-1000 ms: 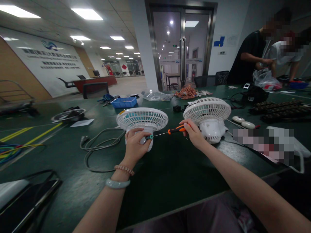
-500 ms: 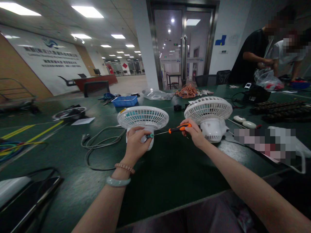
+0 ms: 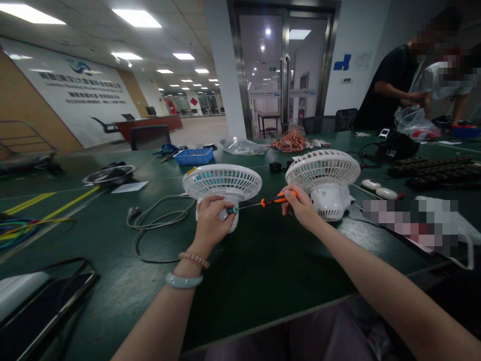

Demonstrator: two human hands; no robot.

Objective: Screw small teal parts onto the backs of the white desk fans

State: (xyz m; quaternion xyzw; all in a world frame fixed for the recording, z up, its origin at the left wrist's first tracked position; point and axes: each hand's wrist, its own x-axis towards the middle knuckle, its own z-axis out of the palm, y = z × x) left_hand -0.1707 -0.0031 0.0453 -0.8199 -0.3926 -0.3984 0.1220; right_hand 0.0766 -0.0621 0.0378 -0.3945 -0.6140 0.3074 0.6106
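My right hand (image 3: 299, 206) is closed round the orange and black handle of a screwdriver (image 3: 278, 199). Its thin shaft points left, toward a small dark cylindrical piece with a teal end (image 3: 232, 210). Thumb and fingers of my left hand (image 3: 212, 218) pinch that piece; whether the tip touches it I cannot tell. Just behind the left hand, a white fan (image 3: 240, 181) lies with its round grille upward, its lower body partly hidden by my fingers. A second white fan (image 3: 330, 200) stands right behind my right hand, grille tilted up.
A grey power cord (image 3: 150, 228) loops left of the first fan. Farther back are a blue tray (image 3: 193, 156), a clear plastic bag (image 3: 242, 146) and a copper-coloured heap (image 3: 290, 141). Dark rods (image 3: 432, 170) lie at right. Two people (image 3: 391, 85) stand at the far right.
My right hand's fingers have shifted a little on the screwdriver handle. The left hand keeps its pinch on the small piece, and the fans stay where they were.
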